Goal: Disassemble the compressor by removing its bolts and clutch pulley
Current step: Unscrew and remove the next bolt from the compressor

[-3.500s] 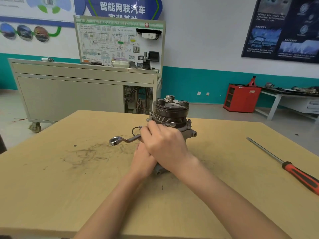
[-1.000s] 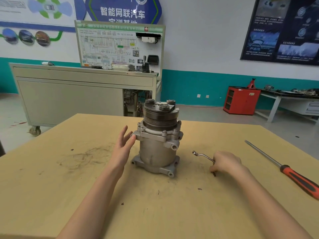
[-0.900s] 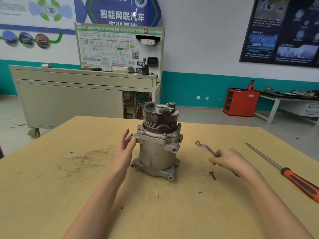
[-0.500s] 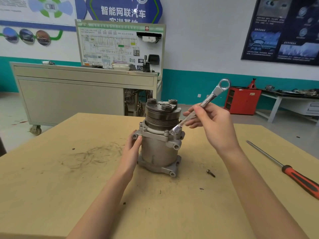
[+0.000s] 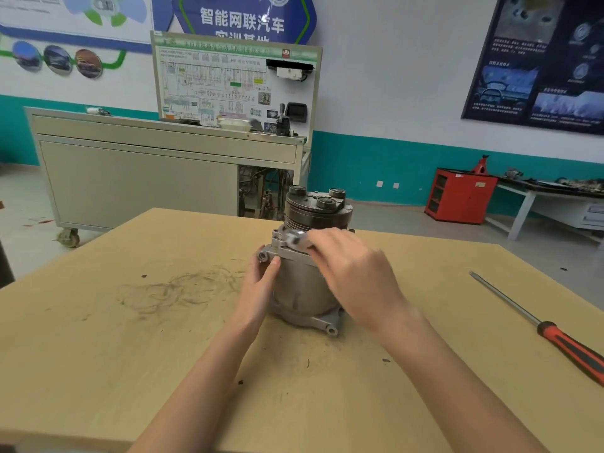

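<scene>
A grey metal compressor (image 5: 299,289) stands upright in the middle of the wooden table (image 5: 98,354), its dark clutch pulley (image 5: 318,210) on top. My left hand (image 5: 261,282) grips the body's left side just under a flange ear. My right hand (image 5: 353,273) lies across the compressor's front and right side and holds a wrench (image 5: 294,238). The wrench's blurred ring end sits on the upper flange at the left front. The rest of the wrench is hidden under my fingers.
A long screwdriver (image 5: 539,325) with a red and black handle lies on the table at the right. A beige cabinet on wheels (image 5: 140,178) with a display board stands behind the table. A red cabinet (image 5: 461,194) and a bench stand far right.
My right hand laid the wrench down, picked it up again, raised it, and now has swung it down onto the flange's left front. The compressor went from lying under my hands to standing upright.
</scene>
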A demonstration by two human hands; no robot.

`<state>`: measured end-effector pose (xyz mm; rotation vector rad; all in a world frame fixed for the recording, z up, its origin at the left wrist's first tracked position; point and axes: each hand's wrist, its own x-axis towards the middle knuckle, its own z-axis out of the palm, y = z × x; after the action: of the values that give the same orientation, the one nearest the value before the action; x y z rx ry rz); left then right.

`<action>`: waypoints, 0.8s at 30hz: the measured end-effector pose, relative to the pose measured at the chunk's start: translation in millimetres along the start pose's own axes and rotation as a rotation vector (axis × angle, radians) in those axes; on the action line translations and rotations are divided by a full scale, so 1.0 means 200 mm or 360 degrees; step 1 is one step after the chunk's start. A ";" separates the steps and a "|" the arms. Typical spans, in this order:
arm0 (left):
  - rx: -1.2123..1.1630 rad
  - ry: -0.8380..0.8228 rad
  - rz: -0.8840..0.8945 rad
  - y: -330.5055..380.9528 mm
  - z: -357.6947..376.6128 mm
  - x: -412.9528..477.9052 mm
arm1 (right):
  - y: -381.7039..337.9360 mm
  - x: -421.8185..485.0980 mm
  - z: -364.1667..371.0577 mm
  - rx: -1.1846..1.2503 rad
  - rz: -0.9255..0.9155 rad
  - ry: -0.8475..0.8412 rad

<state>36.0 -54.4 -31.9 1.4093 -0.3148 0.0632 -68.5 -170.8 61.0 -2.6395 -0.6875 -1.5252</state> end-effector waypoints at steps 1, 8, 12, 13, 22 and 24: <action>-0.0001 -0.0002 -0.0004 0.00 0.00 0.00 | -0.03 0.01 0.02 -0.0106 -0.0042 -0.0035; 0.0158 0.0063 0.0104 0.00 0.00 -0.02 | -0.23 0.07 0.20 -0.0627 -0.0040 -0.0176; 0.0184 0.0064 0.0084 0.00 -0.01 -0.03 | -0.25 0.06 0.24 -0.0647 0.0096 -0.0154; 0.0185 0.0053 0.0078 -0.01 -0.01 -0.03 | -0.25 0.06 0.24 -0.0633 0.0117 -0.0131; 0.0162 0.0026 -0.0016 0.02 0.00 -0.02 | -0.17 0.08 0.22 -0.0423 0.0152 0.0000; 0.0177 0.0044 -0.0013 0.02 0.00 -0.02 | -0.18 0.09 0.23 -0.0438 0.0169 -0.0022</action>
<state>32.5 -53.2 -29.8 1.5188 -0.2860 0.0945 -35.8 -121.1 44.5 -2.8275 -0.3523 -1.6819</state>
